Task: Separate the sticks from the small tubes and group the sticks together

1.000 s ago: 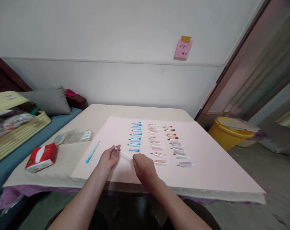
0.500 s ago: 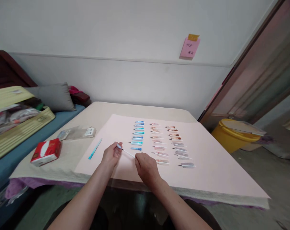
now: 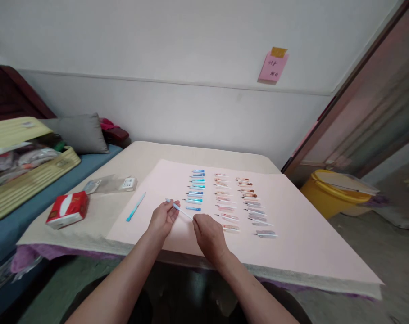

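My left hand (image 3: 164, 218) pinches a short pale blue pen piece (image 3: 170, 202) between thumb and fingers above the pink sheet. My right hand (image 3: 209, 231) is closed around the far end of a thin white pen refill (image 3: 186, 214), which runs in line with the pale piece; its dark tip is hidden there. Just beyond my hands, a short blue pen part (image 3: 193, 209) lies at the near end of a column of blue pen parts (image 3: 195, 186) with refills. To the left lies a longer light blue pen (image 3: 136, 207).
Pink pen parts (image 3: 226, 208) and brown ones (image 3: 247, 190) with grey ones (image 3: 258, 218) form columns on the pink sheet (image 3: 302, 234). A red tissue pack (image 3: 68, 209) and clear plastic packaging (image 3: 111, 185) are at left. A yellow bin (image 3: 321, 193) stands at right.
The refill's dark tip, visible between my hands before, has gone into the pale blue piece. Both hands appear slightly further right, along with the whole view.
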The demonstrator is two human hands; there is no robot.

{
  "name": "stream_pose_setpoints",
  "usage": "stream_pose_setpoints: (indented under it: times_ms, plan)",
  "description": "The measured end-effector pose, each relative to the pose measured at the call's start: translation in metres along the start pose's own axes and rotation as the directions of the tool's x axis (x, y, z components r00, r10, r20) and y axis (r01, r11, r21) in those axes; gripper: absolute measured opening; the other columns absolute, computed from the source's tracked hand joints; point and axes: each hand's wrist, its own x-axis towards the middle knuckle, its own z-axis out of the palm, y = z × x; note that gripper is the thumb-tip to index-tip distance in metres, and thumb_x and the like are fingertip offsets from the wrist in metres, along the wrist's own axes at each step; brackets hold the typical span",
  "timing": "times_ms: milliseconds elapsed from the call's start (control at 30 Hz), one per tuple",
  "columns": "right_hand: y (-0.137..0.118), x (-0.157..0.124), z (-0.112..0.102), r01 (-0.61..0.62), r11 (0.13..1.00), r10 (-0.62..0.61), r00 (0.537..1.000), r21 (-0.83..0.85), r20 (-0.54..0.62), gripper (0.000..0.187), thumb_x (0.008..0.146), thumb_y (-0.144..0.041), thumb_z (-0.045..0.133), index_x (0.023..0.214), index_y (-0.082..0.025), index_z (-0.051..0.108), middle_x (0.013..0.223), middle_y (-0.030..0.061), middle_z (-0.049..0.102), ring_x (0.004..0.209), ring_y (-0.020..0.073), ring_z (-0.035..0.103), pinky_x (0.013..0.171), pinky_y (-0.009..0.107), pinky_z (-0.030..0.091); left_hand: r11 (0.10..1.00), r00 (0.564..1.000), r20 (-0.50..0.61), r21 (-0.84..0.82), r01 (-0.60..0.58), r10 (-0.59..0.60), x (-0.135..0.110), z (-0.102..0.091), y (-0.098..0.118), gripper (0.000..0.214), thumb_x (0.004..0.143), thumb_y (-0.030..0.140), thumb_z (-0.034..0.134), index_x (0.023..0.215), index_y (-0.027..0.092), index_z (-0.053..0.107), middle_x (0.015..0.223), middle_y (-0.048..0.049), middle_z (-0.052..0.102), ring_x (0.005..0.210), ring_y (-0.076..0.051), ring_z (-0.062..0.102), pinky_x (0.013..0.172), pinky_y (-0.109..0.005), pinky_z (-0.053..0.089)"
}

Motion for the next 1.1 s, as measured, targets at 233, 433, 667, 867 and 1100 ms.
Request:
stream_pose_setpoints:
  times_ms: [233,433,667,867,1100]
  plan:
    - [0.001,0.001,0.005,-0.062,0.97,0.065,0.998,0.235,-0.002,0.014,0.088,-0.018,0.04,0.084,-0.019,0.054,0.077,0.0033,0.06,0.074,0.0161,0.054,0.064,0.024,0.035,0.991,0.977,0.198,0.12,0.053,-0.076,-0.028,0.009,-0.012,0.011,0.077,0.016,0.062,0.082,0.013,0.054,0.087,-0.0106,0.064,0.077,-0.015,0.064,0.061,-0.019,0.052]
    - [0.005,0.001,0.004,-0.237,0.834,0.208,0.971,0.497,0.115,0.01,0.085,-0.021,0.044,0.086,-0.021,0.054,0.078,0.0003,0.064,0.069,0.0141,0.058,0.06,0.021,0.038,0.971,0.952,0.288,0.235,0.038,-0.107,-0.044,0.011,-0.022,0.021,0.078,0.028,0.062,0.092,0.015,0.053,0.089,-0.0096,0.065,0.067,-0.013,0.063,0.058,-0.02,0.05]
    - [0.008,0.003,0.007,-0.32,0.762,0.277,0.947,0.564,0.163,0.008,0.081,-0.024,0.049,0.076,-0.02,0.054,0.066,-0.0012,0.059,0.061,0.0139,0.054,0.056,0.022,0.036,0.97,0.956,0.265,0.236,0.061,-0.124,-0.043,0.009,-0.024,0.02,0.078,0.026,0.061,0.092,0.017,0.051,0.083,-0.0075,0.064,0.065,-0.013,0.064,0.057,-0.021,0.05]
    - [0.009,0.008,0.016,-0.42,0.597,0.311,0.907,0.684,0.285,0.009,0.077,-0.027,0.054,0.071,-0.02,0.051,0.053,-0.0044,0.052,0.05,0.0116,0.05,0.051,0.021,0.037,0.986,0.973,0.175,0.1,0.136,-0.152,-0.037,0.005,-0.027,0.003,0.082,0.011,0.052,0.081,0.013,0.05,0.073,-0.0081,0.064,0.062,-0.012,0.063,0.058,-0.022,0.052]
    - [0.029,0.022,0.017,-0.411,0.694,0.337,0.911,0.592,0.238,0.026,0.086,-0.037,0.043,0.069,-0.019,0.052,0.057,-0.0012,0.057,0.052,0.0119,0.052,0.055,0.022,0.037,0.987,0.989,0.038,-0.073,0.142,-0.14,-0.018,0.004,-0.004,0.009,0.083,0.005,0.048,0.077,0.012,0.05,0.072,-0.0093,0.063,0.068,-0.015,0.064,0.064,-0.026,0.055]
